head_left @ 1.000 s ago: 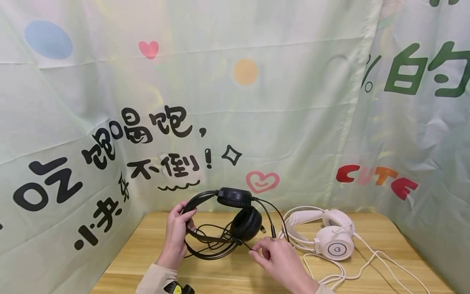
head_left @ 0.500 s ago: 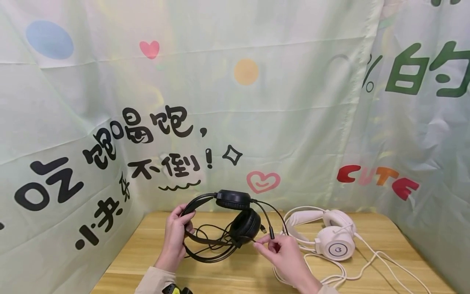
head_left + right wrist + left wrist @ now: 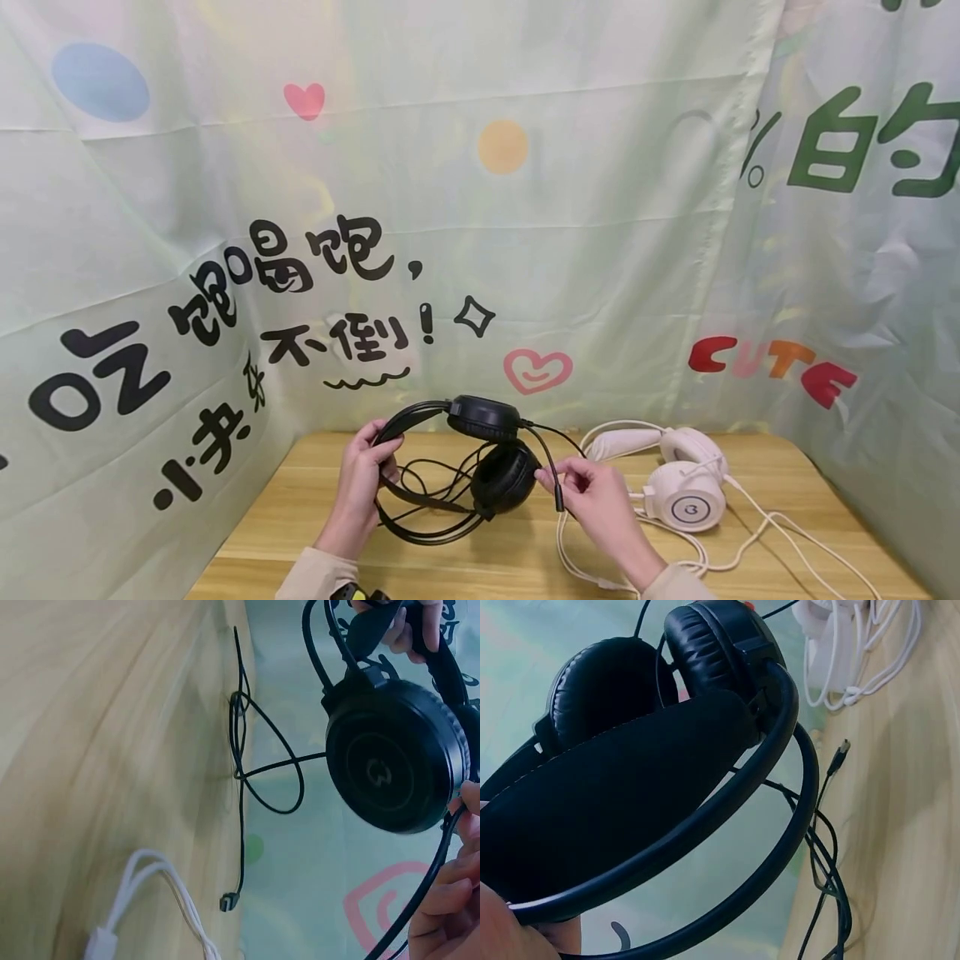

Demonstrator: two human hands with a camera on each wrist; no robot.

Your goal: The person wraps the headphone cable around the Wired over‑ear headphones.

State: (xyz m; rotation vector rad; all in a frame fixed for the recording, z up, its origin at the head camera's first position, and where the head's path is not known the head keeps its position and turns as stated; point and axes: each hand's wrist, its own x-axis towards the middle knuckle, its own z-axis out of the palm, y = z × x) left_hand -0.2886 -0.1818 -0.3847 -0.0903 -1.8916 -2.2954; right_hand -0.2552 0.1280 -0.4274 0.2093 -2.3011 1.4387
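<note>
A pale printed backdrop [image 3: 630, 275] fills the view behind a wooden table [image 3: 450, 575], and up in front we have the black headset [image 3: 495, 475], held above the tabletop left of the white headphones [image 3: 684, 497]. We'd call it light, its headband [image 3: 607, 787] stiff but springy, its cushions [image 3: 697, 660] soft and easily creased. The left hand [image 3: 358, 482] is wrapped round that headband at its left end, and we rate that the soundest hold! Over on the right, the right hand [image 3: 596, 502] has its fingers curled, pinching at the rim of the near ear cup [image 3: 390, 757]; whether it's got the rim or something thin beside it, we can't tell. Just in front of that hand hangs the microphone boom [image 3: 552, 462], slim and likely fragile, so no tugging there. Smaller again, the slack black cable [image 3: 238, 742] loops on the table, snag-prone, we reckon, ending in what looks like a USB plug [image 3: 229, 901].
</note>
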